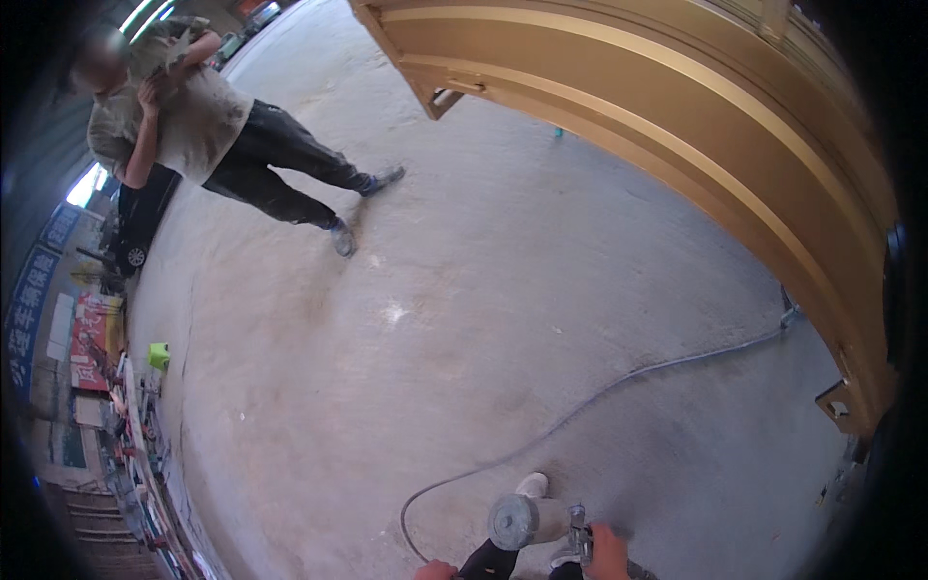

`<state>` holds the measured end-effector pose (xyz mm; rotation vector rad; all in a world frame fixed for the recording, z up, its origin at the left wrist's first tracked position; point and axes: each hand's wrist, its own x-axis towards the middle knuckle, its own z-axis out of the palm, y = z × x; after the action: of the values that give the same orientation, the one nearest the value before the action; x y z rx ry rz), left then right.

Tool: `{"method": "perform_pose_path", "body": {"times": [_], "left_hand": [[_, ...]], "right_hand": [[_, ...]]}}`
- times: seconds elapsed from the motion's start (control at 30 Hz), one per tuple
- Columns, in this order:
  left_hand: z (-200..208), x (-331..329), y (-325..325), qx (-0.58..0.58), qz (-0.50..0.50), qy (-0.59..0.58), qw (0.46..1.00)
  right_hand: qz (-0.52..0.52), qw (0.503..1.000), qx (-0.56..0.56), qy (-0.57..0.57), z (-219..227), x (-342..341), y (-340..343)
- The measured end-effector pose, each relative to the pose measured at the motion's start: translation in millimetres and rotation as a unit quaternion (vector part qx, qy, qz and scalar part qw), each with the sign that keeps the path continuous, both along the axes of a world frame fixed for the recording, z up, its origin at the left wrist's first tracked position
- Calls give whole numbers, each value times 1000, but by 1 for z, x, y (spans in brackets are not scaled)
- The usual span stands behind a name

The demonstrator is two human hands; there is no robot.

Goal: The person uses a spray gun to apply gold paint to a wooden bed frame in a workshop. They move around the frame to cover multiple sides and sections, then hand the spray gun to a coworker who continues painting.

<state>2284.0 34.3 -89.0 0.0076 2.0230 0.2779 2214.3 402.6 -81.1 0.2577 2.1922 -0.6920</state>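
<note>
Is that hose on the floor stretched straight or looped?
Looped. The hose runs from the gold door panel across the concrete floor, then curls toward the spray gun near the right hand.

Head cam, one fisheye view looking down from standing height

It faces down and forward over the grey concrete floor (503, 319): the hands barely poke in at the bottom edge, a big gold-painted metal door frame (696, 126) bends across the upper right, and another person (208, 126) stands far off, upper left.

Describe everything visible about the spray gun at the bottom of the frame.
The spray gun sits at the lower edge: a grey, paint-dusted cylindrical cup lying roughly sideways, joined to a metal body. The right hand grips the body. A thin bluish hose curves away from below it across the concrete floor toward the large gold panel.
</note>
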Motion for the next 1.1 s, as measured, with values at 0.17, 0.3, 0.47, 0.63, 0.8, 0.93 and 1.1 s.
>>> {"method": "perform_pose_path", "body": {"times": [0.17,0.3,0.47,0.63,0.8,0.93,1.1], "left_hand": [[-3,1,4,11,10,47,999],[-6,-14,-13,3,12,42,999],[16,-48,10,3,-16,-19,1000],[-3,-55,17,8,-95,-35,995],[-2,-68,2,-12,-157,-16,987],[-17,-52,-1,-40,-182,-21,982],[-19,-51,41,-25,-225,24,974]], "right_hand": [[9,996,-13,88,-15,17,-10],[8,1000,-29,10,-12,-2,-14],[-51,998,-37,15,-12,-5,-2],[-160,984,-25,68,0,17,22],[-237,961,-30,142,-16,51,43],[-313,932,-48,176,-19,90,76],[-420,883,-5,207,-30,160,107]]}}
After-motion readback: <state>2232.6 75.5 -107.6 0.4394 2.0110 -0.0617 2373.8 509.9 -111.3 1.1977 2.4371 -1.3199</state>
